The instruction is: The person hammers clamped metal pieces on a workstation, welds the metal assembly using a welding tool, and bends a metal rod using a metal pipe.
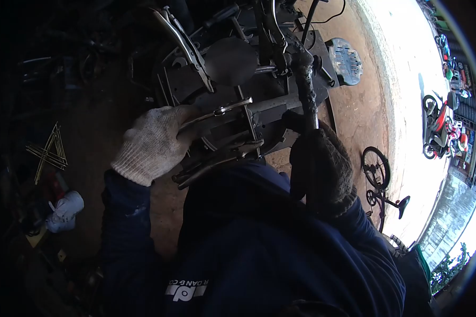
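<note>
My left hand (pixel 156 140), in a pale knit glove, is closed around the handles of locking pliers (pixel 220 111). The pliers' jaws meet a thin upright bar on the steel workpiece (pixel 272 105). My right hand (pixel 325 171), in a dark glove, grips a hammer (pixel 305 87) with a rough metal shaft. The hammer's head end lies over the cluttered metal; its exact shape is hard to make out. Another pair of locking pliers (pixel 238 152) sits nearer my body, and a shiny clamp (pixel 182 45) stands at the far left of the workpiece.
A worn plastic seat or pad (pixel 345 61) is beyond the bench's right side. Yellow rods (pixel 53 153) and a white crumpled item (pixel 64 211) are at left. On the right are a bicycle (pixel 375 179), a red motorcycle (pixel 439 127) and bright ground.
</note>
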The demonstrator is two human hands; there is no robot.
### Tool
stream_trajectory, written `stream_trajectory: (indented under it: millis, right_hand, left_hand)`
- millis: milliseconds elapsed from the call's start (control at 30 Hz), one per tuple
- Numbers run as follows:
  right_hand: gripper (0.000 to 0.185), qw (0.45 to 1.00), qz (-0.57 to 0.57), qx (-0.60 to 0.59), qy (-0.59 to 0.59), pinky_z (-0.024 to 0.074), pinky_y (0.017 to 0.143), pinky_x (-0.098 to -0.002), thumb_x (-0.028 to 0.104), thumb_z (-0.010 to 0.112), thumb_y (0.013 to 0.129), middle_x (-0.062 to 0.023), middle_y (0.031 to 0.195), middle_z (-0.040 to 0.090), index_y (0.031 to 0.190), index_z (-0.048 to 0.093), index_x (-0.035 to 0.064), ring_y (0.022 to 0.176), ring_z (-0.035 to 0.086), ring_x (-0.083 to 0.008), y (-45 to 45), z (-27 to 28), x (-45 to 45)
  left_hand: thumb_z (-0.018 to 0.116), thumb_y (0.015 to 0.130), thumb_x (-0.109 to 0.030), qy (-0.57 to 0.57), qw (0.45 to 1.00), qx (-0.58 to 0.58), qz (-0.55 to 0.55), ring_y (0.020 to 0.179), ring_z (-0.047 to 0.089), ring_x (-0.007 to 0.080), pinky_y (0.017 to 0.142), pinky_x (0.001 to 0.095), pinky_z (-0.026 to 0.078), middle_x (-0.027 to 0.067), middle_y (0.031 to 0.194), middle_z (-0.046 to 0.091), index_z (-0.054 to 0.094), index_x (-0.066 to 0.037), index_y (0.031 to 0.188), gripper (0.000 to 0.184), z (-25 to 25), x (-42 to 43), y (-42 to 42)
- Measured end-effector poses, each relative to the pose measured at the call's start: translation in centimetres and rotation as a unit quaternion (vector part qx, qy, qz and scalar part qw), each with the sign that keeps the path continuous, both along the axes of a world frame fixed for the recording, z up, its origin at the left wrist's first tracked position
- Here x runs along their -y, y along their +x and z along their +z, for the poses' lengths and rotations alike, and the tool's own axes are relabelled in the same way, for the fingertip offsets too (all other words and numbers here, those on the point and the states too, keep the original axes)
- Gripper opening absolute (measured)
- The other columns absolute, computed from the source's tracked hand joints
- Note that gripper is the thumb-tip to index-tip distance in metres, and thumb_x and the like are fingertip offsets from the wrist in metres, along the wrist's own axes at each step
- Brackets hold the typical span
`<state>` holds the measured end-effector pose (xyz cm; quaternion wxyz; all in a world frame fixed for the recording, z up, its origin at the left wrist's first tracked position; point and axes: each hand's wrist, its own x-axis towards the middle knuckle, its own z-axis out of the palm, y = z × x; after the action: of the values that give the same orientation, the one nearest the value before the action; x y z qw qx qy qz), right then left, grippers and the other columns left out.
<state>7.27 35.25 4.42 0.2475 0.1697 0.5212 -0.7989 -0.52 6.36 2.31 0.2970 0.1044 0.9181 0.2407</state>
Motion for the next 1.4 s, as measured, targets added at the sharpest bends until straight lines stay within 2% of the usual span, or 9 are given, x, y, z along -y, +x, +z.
stream_trajectory:
  millis: [200, 300, 500, 567, 933, 1033, 1100, 1333, 1400]
  right_hand:
    - [0.055, 0.991, 0.039, -0.009, 0.129, 0.0499, 0.064, -0.0253, 0.040, 0.052, 0.104, -0.0045, 0.088, 0.062, 0.140, 0.050, -0.0017, 0.074, 0.059, -0.0094, 1.0, 0.2, 2.5]
    - [0.052, 0.981, 0.066, -0.044, 0.179, 0.0502, 0.064, -0.0260, 0.039, 0.051, 0.105, -0.0043, 0.090, 0.061, 0.139, 0.051, -0.0012, 0.075, 0.060, -0.0104, 1.2, 0.5, 3.7]
    - [0.052, 0.992, -0.098, 0.044, 0.070, 0.0505, 0.058, -0.0265, 0.039, 0.053, 0.105, -0.0034, 0.088, 0.060, 0.141, 0.048, 0.0026, 0.069, 0.060, -0.0113, 1.2, 1.9, 4.5]
    - [0.059, 0.978, -0.169, 0.013, 0.124, 0.0474, 0.050, -0.0258, 0.039, 0.053, 0.104, -0.0054, 0.086, 0.062, 0.145, 0.044, -0.0025, 0.060, 0.058, -0.0128, 1.2, 1.2, 6.4]
    - [0.060, 0.974, -0.064, 0.030, 0.216, 0.0508, 0.056, -0.0287, 0.047, 0.053, 0.103, -0.0072, 0.085, 0.061, 0.143, 0.049, 0.0027, 0.071, 0.064, -0.0134, 1.4, 2.3, 7.0]
    - [0.056, 0.923, 0.065, -0.176, 0.335, 0.0510, 0.056, -0.0274, 0.044, 0.052, 0.104, -0.0068, 0.087, 0.061, 0.142, 0.050, 0.0028, 0.070, 0.063, -0.0127, 1.6, 0.3, 6.6]
    - [0.053, 0.979, -0.055, 0.058, 0.190, 0.0511, 0.057, -0.0279, 0.042, 0.053, 0.104, -0.0058, 0.087, 0.061, 0.140, 0.052, 0.0034, 0.070, 0.063, -0.0126, 1.1, 3.1, 6.0]
    - [0.053, 0.976, -0.126, 0.028, 0.177, 0.0508, 0.055, -0.0277, 0.042, 0.051, 0.104, -0.0058, 0.086, 0.060, 0.140, 0.052, 0.0027, 0.069, 0.062, -0.0121, 1.2, 1.4, 6.8]
    - [0.053, 0.969, 0.040, 0.021, 0.242, 0.0503, 0.056, -0.0265, 0.041, 0.051, 0.104, -0.0055, 0.085, 0.060, 0.139, 0.052, 0.0007, 0.066, 0.059, -0.0110, 1.4, 1.3, 5.4]
  left_hand:
    - [0.065, 0.096, -0.020, 0.088, 0.994, 0.044, -0.046, 0.109, 0.069, 0.0313, 0.096, 0.0393, 0.056, 0.0188, 0.117, 0.069, 0.065, 0.000, 0.123, 0.034, -1.1, 1.9, -0.6]
    - [0.069, 0.090, -0.009, 0.191, 0.932, -0.182, -0.250, 0.112, 0.068, 0.0347, 0.095, 0.0392, 0.058, 0.0228, 0.123, 0.065, 0.065, 0.004, 0.119, 0.032, -3.4, 4.2, -1.0]
    - [0.070, 0.087, -0.004, 0.260, 0.950, -0.021, -0.175, 0.115, 0.066, 0.0379, 0.094, 0.0407, 0.059, 0.0251, 0.130, 0.060, 0.068, 0.006, 0.111, 0.026, -3.0, 3.6, -1.6]
    - [0.069, 0.088, -0.005, 0.239, 0.908, -0.204, -0.278, 0.115, 0.066, 0.0375, 0.094, 0.0411, 0.060, 0.0246, 0.131, 0.059, 0.068, 0.004, 0.111, 0.025, -3.6, 3.6, -1.5]
    - [0.066, 0.090, -0.003, 0.270, 0.948, -0.045, -0.159, 0.115, 0.067, 0.0358, 0.093, 0.0394, 0.060, 0.0251, 0.129, 0.060, 0.065, 0.007, 0.116, 0.028, -3.6, 3.7, -1.0]
    - [0.065, 0.090, -0.002, 0.290, 0.939, -0.067, -0.171, 0.113, 0.067, 0.0362, 0.093, 0.0389, 0.060, 0.0256, 0.129, 0.061, 0.063, 0.010, 0.117, 0.029, -3.7, 3.7, -1.3]
    - [0.065, 0.090, -0.001, 0.284, 0.935, -0.081, -0.194, 0.112, 0.068, 0.0365, 0.093, 0.0389, 0.060, 0.0258, 0.128, 0.061, 0.062, 0.012, 0.117, 0.030, -3.7, 3.7, -1.2]
    - [0.064, 0.090, 0.000, 0.269, 0.934, -0.118, -0.203, 0.112, 0.068, 0.0381, 0.090, 0.0392, 0.062, 0.0263, 0.127, 0.062, 0.064, 0.011, 0.114, 0.026, -4.1, 3.9, -1.0]
    - [0.064, 0.090, 0.000, 0.274, 0.934, -0.110, -0.201, 0.112, 0.068, 0.0381, 0.089, 0.0393, 0.062, 0.0265, 0.127, 0.062, 0.065, 0.011, 0.113, 0.025, -3.7, 3.8, -1.2]
